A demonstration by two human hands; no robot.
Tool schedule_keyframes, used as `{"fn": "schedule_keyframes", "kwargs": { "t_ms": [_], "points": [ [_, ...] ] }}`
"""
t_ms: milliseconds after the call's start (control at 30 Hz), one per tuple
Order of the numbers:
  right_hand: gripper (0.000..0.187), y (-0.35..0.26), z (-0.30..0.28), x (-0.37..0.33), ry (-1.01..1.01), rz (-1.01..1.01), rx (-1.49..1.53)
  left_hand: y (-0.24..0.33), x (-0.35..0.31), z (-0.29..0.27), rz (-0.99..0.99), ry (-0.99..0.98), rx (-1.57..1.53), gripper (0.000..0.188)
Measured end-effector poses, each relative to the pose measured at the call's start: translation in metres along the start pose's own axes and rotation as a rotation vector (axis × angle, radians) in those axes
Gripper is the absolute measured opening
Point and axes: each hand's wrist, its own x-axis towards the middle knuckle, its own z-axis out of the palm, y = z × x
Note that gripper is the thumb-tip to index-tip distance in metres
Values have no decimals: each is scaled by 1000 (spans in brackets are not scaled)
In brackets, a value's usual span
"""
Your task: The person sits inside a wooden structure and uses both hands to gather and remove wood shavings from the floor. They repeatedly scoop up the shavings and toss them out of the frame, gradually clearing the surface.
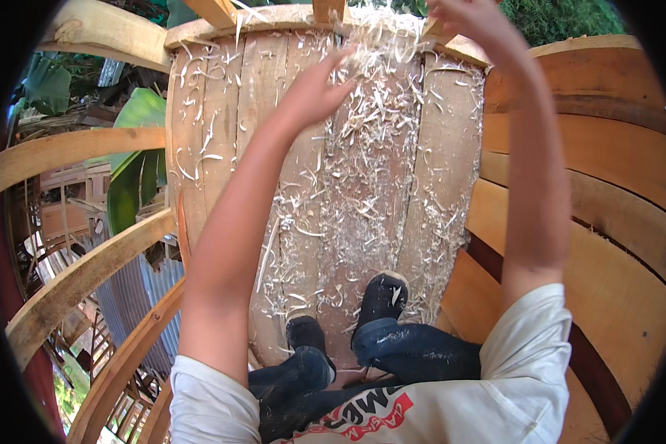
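Observation:
Curly pale wood shavings (377, 111) lie scattered over the plank floor (259, 96), thickest toward its far edge. My left hand (320, 90) reaches out over them from the left, thumb and fingers apart, with nothing seen in it. At the top edge of the view, my right hand (472, 21) is stretched out above the far rail (462, 53), and its fingers point left. They look loosely apart, and nothing shows in them. Part of that hand is cut off by the picture's edge. A bright heap of shavings sits between the two hands.
Curved wooden rails (89, 152) run along the left side, with metal roofing sheets (137, 296) and green leaves (137, 170) beyond. A wall of wooden boards (607, 177) stands on the right. My dark shoes (381, 300) rest on the planks among shavings.

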Motion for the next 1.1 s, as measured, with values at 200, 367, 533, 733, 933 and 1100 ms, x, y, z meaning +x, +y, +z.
{"fn": "schedule_keyframes", "kwargs": {
  "t_ms": [200,367,533,733,933,1100],
  "points": [
    [101,91,121,9,124,-30,-848,-79,-125,31,-203,312,537,71],
    [89,127,184,17,410,15,-907,-118,-203,57,-531,505,696,87],
    [45,133,183,-14,126,-139,-926,-117,-223,91,-653,390,593,95],
    [17,125,138,-18,28,-379,-592,-101,-201,79,-584,437,572,92],
    [65,32,41,98,825,-416,-834,-138,-135,14,-486,651,600,107],
    [62,30,115,50,553,-579,-631,-159,-100,-81,-485,754,775,113]
  ]
}}
